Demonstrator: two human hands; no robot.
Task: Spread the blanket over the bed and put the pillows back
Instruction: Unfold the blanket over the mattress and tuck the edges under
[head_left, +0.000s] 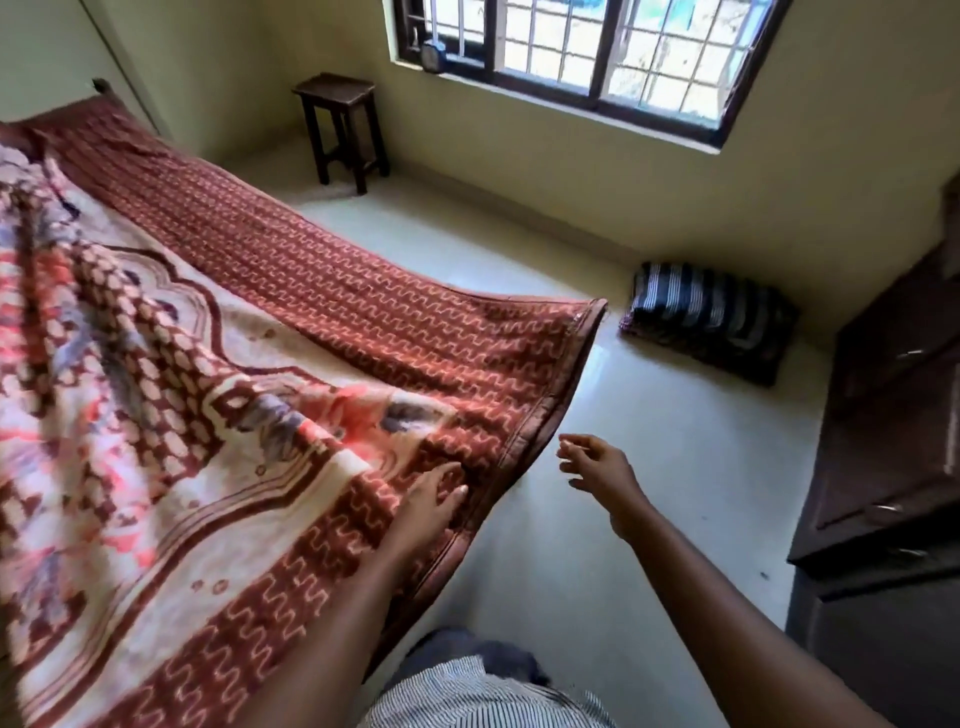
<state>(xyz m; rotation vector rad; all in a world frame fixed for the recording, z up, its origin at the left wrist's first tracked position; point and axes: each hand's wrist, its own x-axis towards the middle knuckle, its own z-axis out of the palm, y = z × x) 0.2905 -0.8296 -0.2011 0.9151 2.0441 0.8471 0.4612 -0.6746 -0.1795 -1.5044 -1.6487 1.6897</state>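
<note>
A red-brown and cream patterned blanket (249, 332) lies spread over the bed, its near corner lifted and hanging past the bed's edge. My left hand (434, 499) rests flat on the blanket's red border near that edge, fingers spread. Just to the right of the blanket's hem, over the floor, my right hand (597, 470) hovers with loose fingers and holds nothing. A dark pillow with white stripes (711, 317) lies on the floor near the right wall, apart from the bed.
A dark wooden stool (343, 130) stands in the far corner under the barred window (582, 52). A dark cabinet with drawers (893, 441) lines the right side. Pale floor (623, 509) runs between bed and cabinet.
</note>
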